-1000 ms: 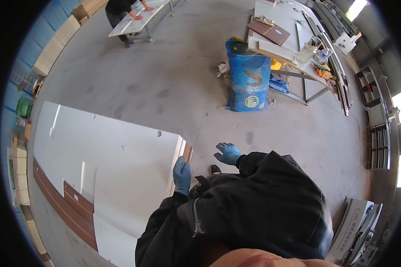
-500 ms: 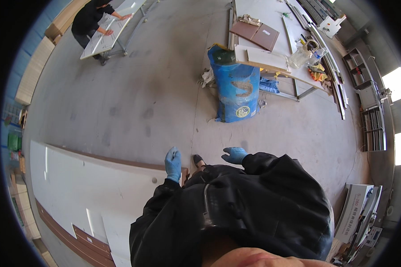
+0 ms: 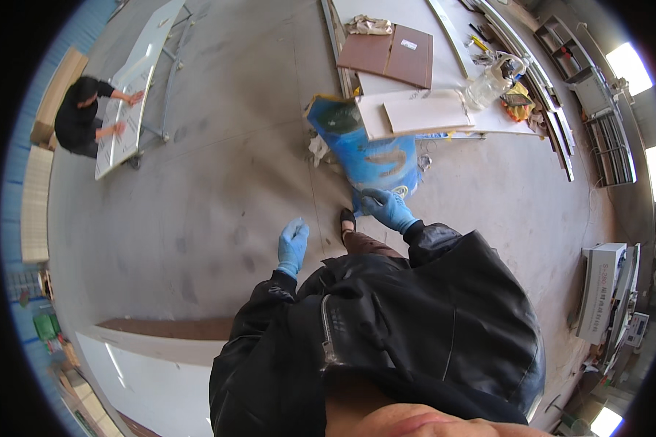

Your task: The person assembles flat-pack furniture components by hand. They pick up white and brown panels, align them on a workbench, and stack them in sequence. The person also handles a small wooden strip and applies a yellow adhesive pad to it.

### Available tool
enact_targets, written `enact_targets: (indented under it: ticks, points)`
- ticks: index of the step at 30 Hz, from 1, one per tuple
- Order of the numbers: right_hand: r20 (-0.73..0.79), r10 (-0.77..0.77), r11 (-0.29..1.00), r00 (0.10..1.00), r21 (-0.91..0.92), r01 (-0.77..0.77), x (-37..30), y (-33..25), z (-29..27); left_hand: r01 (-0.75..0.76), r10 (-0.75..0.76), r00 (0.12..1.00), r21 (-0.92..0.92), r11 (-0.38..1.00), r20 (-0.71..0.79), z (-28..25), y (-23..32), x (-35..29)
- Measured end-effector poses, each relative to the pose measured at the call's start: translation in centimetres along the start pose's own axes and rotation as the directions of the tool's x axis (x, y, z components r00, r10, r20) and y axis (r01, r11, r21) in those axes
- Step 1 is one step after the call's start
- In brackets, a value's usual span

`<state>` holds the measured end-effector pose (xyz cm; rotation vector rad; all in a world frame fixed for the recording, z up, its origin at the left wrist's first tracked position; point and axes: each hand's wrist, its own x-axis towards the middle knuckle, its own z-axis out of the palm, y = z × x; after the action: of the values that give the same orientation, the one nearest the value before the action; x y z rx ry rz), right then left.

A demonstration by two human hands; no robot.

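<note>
Both my hands wear light blue gloves and swing free above the floor. My left hand is in front of my body, a little left of the middle, its fingers loosely bent and holding nothing. My right hand is farther forward, in front of the lower part of a blue barrel-shaped bag, and overlaps it in view. Whether it touches the bag I cannot tell, but it looks apart. The fingers of this hand are half curled with nothing seen in them. One dark shoe shows between my hands.
A worktable ahead right carries brown panels, white boards and a clear jug. At far left a person leans over a white panel on a wheeled stand. A large white panel lies at lower left.
I have stepped forward, so the blue bag and table are closer and the white panel at lower left falls behind. My right hand has swung forward; my left hand stays near my body.
</note>
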<state>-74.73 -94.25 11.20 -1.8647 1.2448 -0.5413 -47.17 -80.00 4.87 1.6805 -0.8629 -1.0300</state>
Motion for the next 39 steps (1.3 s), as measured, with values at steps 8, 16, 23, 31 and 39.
enact_targets:
  ticks: [8, 16, 23, 31, 39]
  points:
    - [-0.177, 0.073, 0.982, 0.981, 0.186, -0.039, 20.0, -1.7, -5.3, 0.136, -0.134, 0.985, -0.017, 0.991, 0.108, 0.2, 5.9, 21.0]
    - [-0.51, 0.078, 0.993, 0.857, -0.04, -0.115, 41.3, -1.0, -7.2, 0.598, -0.589, 0.798, -0.048, 0.8, 0.128, -9.2, 1.1, 36.8]
    - [-0.69, 0.282, 0.808, 0.667, -0.205, -0.553, 58.7, -0.6, -7.8, 0.816, -0.823, 0.552, -0.114, 0.567, -0.137, -26.7, -3.5, 52.8]
    - [-0.767, 0.385, 0.631, 0.513, -0.187, -0.753, 72.1, 2.0, -11.8, 0.619, -0.621, 0.784, 0.11, 0.778, -0.019, -25.4, 5.9, 76.1]
    - [-0.77, 0.346, 0.642, 0.535, -0.222, -0.734, 82.1, 10.4, -16.5, 0.539, -0.587, 0.752, 0.232, 0.81, 0.3, -10.7, 14.3, 98.2]
